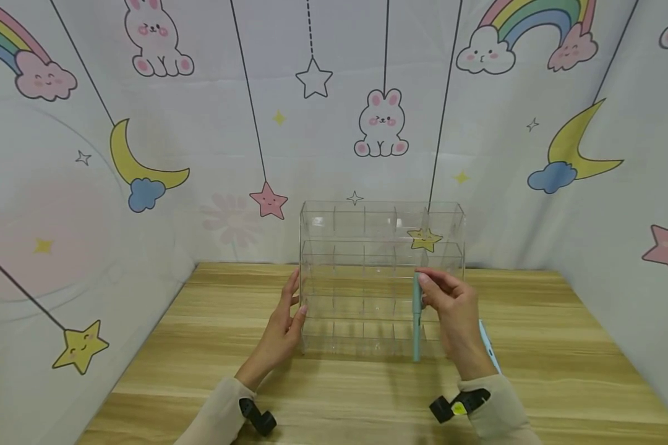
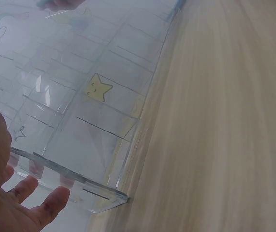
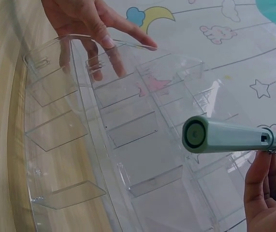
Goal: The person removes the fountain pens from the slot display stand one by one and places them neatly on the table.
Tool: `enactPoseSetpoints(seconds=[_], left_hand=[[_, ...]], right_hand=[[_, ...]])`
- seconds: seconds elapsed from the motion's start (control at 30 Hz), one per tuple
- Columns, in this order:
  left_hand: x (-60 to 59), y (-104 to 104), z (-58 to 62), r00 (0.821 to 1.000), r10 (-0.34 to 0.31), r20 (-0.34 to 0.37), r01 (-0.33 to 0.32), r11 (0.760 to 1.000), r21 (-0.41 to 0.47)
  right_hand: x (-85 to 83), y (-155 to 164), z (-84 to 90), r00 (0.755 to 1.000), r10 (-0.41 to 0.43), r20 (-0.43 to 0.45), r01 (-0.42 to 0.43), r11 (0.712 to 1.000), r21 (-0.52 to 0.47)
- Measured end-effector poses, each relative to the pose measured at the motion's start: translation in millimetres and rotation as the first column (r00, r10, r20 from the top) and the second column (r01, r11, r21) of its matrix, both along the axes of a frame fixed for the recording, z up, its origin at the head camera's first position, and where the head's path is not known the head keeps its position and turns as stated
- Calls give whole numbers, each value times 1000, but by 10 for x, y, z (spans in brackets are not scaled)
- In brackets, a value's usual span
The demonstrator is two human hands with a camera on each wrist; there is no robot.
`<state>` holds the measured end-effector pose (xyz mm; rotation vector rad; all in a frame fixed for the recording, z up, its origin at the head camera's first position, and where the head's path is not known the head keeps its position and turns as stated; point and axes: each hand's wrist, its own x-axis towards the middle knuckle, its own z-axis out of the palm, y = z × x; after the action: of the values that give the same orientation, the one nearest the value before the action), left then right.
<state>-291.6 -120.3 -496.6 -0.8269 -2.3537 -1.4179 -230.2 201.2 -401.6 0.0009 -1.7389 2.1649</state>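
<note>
A clear acrylic rack (image 1: 347, 247) with several tiers of divided compartments stands upright on the wooden table. My left hand (image 1: 281, 327) rests against its left side, fingers extended and spread; in the left wrist view the fingers (image 2: 53, 205) lie along the clear side panel. My right hand (image 1: 455, 309) pinches a slim green pen (image 1: 417, 334) near its upper end between thumb and fingers. The pen hangs upright in front of the rack's right half. In the right wrist view its round end (image 3: 195, 135) faces the camera, and a clip sits near the fingertips.
A light blue object (image 1: 488, 347) lies on the table (image 1: 545, 346) behind my right wrist, mostly hidden. White cloth (image 1: 211, 142) printed with rabbits, stars, moons and rainbows surrounds the table at the back and sides, close behind the rack.
</note>
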Motion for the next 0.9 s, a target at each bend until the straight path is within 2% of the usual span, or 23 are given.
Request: enactPoseSetpoints(seconds=[0.9], left_hand=[[11, 1, 6, 1000, -2, 14, 2, 1000, 0]], right_hand=[[-18, 116, 18, 1000, 0, -15, 0, 1000, -1]])
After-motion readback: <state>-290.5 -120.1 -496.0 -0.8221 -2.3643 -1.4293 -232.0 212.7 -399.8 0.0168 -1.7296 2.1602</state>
